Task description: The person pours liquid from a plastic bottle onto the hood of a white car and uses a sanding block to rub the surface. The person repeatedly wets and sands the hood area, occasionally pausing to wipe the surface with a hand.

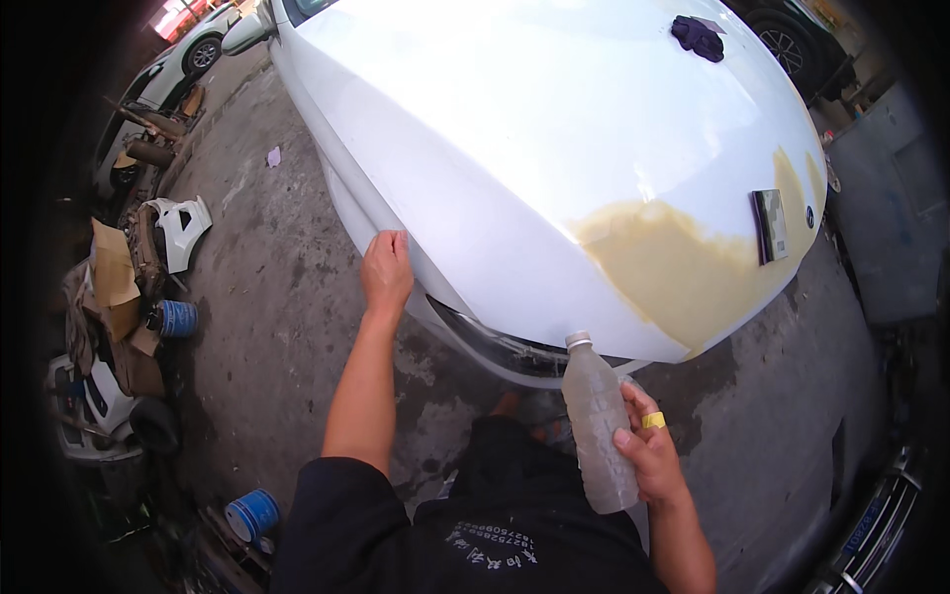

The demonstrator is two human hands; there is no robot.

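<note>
My right hand (653,450) is wrapped round a clear plastic bottle (600,436) of cloudy liquid. The bottle stands nearly upright, its pale cap at the top, and a yellow band circles one of my fingers. At the side edge of a white car hood (465,168) is my left hand (387,272), its fingers curled closed. Whether it holds anything is hidden. Below the hood's near edge lies a dark headlight (510,348). A tan, dull patch (663,262) covers the hood's front corner. On the hood rest a dark flat packet (769,227) and a bunched dark cloth (699,39).
Blue pails (253,514) stand on the stained concrete floor (247,247) at left. Beyond them are cardboard (116,277), a white bumper piece (182,230), a tyre (155,425) and scrap. A grey panel (891,188) stands at right; a car grille (876,525) shows lower right.
</note>
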